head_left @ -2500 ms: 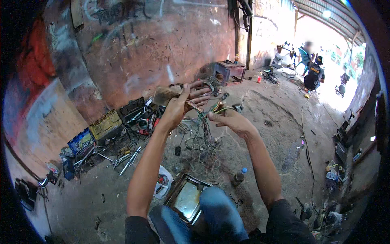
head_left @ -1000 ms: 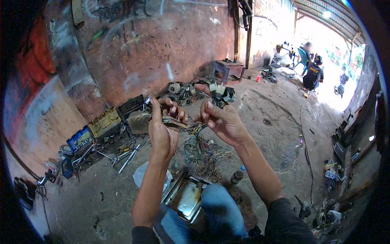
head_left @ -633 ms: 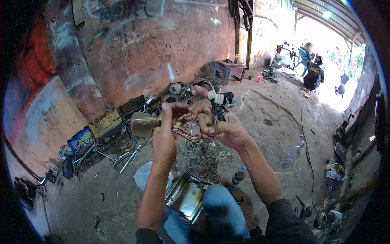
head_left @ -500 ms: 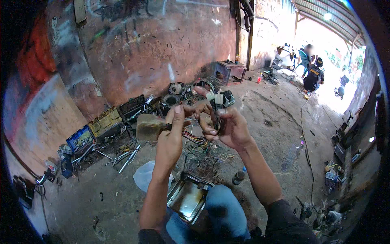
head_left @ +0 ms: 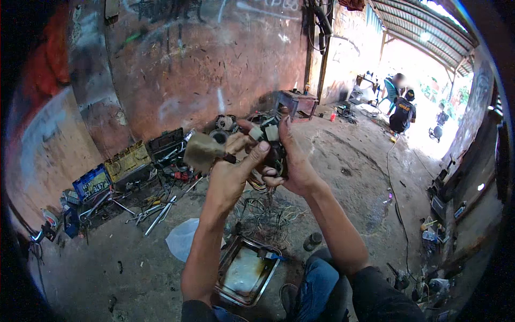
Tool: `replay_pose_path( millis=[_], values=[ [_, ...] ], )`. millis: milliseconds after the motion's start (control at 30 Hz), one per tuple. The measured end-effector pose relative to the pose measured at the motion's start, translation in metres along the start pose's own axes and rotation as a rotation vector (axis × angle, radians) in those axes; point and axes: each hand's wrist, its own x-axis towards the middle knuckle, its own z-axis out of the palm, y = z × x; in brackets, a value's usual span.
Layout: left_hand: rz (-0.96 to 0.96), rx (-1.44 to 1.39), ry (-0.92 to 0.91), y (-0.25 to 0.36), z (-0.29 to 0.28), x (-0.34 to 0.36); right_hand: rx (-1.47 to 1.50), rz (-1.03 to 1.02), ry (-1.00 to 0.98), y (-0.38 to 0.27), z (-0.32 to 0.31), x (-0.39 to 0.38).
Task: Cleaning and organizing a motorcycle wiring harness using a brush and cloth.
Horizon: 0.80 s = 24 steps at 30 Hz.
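Note:
Both hands are raised close together over the floor. My left hand (head_left: 229, 174) is closed on a blurred beige block (head_left: 201, 152) with a dark neck, which juts out to the left; its exact kind is unclear. The left thumb reaches toward white plug connectors (head_left: 272, 132). My right hand (head_left: 301, 172) is closed round a dark wiring harness (head_left: 275, 155) that carries these connectors. Coloured wires hang below the hands, and my fingers hide part of the bundle. Beneath, a stained metal tray (head_left: 244, 271) has a blue-handled brush (head_left: 271, 255) across its far right corner.
A tangle of wires (head_left: 268, 214) lies beyond the tray, with a dark bottle (head_left: 312, 241) to its right. Open tool cases (head_left: 127, 161) and wrenches (head_left: 161, 214) line the left wall. A wooden box (head_left: 296, 104) stands farther back. Two people (head_left: 402, 112) sit far right.
My left hand has come closer to my right hand, its thumb now near the connectors. The view has shifted, and my leg has moved right, uncovering more of the tray and brush.

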Motion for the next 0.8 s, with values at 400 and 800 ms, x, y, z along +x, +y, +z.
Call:
replay_pose_path(
  millis=[400,800],
  values=[
    [-0.214,-0.473,0.007,-0.013,-0.06,0.002,0.073,-0.204,0.112,0.054,0.007,-0.004],
    [-0.171,-0.666,-0.065,-0.008,-0.049,0.005,-0.304,-0.258,0.202,0.093,0.02,-0.011]
  ],
)
